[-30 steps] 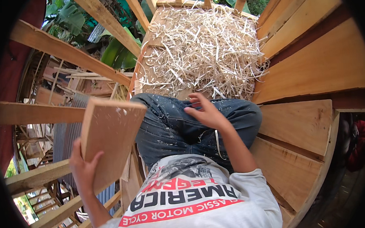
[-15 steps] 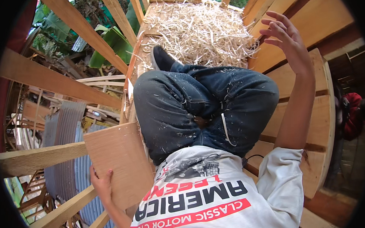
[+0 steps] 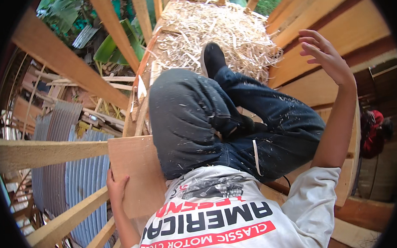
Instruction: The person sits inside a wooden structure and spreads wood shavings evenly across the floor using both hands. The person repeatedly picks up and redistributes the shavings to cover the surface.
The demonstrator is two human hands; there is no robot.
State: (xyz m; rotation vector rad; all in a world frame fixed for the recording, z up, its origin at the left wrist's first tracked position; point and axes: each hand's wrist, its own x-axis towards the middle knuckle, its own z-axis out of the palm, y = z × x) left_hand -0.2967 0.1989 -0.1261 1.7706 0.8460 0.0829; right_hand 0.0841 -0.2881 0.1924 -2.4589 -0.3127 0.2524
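Observation:
My left hand (image 3: 117, 185) grips the outer edge of a flat, light-brown wooden board (image 3: 138, 171). Its thumb lies on the board's face while the other fingers go behind, mostly hidden. The board stands beside my left thigh, its inner edge hidden by my leg and shirt. My right hand (image 3: 323, 52) is raised in the air at the far right, near a wall of wooden planks (image 3: 331, 27). Its fingers are loosely bent and apart, with nothing between them.
Curly wood shavings (image 3: 221, 30) cover the wooden floor beyond my crossed legs (image 3: 185, 120). Wooden slats (image 3: 49, 50) form a railing on the left. Corrugated metal sheets (image 3: 85, 177) and scrap timber lie outside it. A red shape (image 3: 372, 134) shows at the far right.
My legs have shifted, with the knees spreading and the far shoe moving right. The board and left hand sit slightly further right. My right hand is still raised, a little lower and further right.

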